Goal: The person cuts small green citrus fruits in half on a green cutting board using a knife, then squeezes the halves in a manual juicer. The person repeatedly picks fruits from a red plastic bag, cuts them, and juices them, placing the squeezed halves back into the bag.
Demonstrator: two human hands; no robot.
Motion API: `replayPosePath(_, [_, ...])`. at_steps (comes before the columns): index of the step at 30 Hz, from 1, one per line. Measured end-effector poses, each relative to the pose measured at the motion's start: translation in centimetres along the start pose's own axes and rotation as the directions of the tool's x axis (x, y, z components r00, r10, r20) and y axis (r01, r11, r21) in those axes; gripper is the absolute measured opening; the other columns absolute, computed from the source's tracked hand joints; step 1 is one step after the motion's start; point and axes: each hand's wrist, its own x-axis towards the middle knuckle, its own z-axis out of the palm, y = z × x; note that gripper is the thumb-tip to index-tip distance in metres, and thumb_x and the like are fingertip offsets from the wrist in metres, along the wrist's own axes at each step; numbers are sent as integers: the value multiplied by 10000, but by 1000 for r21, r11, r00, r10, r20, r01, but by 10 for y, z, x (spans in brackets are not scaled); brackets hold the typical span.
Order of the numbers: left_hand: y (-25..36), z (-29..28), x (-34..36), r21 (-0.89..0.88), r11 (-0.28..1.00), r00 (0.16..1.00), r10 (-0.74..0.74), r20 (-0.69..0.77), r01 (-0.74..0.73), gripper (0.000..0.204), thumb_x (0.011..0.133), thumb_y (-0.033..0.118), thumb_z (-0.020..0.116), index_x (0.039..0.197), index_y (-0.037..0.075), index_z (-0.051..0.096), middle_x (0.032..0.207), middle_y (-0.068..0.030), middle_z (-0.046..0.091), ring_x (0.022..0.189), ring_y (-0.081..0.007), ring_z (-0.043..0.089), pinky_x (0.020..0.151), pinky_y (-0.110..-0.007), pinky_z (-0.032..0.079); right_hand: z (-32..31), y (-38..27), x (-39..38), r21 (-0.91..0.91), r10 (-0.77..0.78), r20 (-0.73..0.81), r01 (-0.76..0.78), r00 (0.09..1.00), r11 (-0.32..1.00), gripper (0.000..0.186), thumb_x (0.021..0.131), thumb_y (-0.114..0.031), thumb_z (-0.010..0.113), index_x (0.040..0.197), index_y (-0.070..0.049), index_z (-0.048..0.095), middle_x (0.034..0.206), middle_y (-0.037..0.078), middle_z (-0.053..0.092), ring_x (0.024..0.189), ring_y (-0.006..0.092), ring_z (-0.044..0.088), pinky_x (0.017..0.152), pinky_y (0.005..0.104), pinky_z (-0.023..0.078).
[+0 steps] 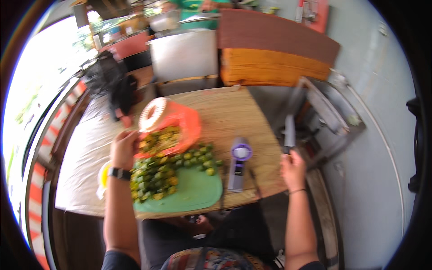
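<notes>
My right hand (293, 171) is closed round the dark handle of a knife (290, 128), held blade up off the table's right edge. My left hand (124, 148), with a dark wristband, is raised at the left rim of an orange plastic bag (191, 121). Its fingers are pinched together; blur hides what is between them. Cut yellowish fruit pieces (162, 139) lie in the bag, beside a white slotted plastic basket (153, 114). A heap of small green citrus fruits (155, 177) covers the left and far parts of a green cutting board (200, 189).
A grey handheld fan with a purple ring (238, 164) lies right of the board on the table (220, 101). Something yellow and white (103, 180) is by my left forearm. A black bag (108, 74) is at the far left. A metal chair (184, 56) and wooden bench (274, 65) stand beyond; someone in green (198, 13) is behind.
</notes>
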Motion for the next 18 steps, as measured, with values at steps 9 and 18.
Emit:
replayPosePath(9, [-32,-32,58,176,984,997,-7,75,-6,116,983,116,698,940,39,624,691,-32,614,570,-100,583,457,-236,459,1,9,5,-96,-77,-79,69,994,993,359,998,-215,708,1199,81,670,729,114,658,655,139,618,657,338,514])
replayPosePath(18, [-43,-31,61,429,903,1000,-7,21,-3,196,962,136,738,927,34,575,677,-49,620,475,-123,554,430,-269,468,-2,32,13,-150,-112,-39,105,993,983,301,1021,-186,688,1213,45,673,741,28,628,599,106,579,587,304,488])
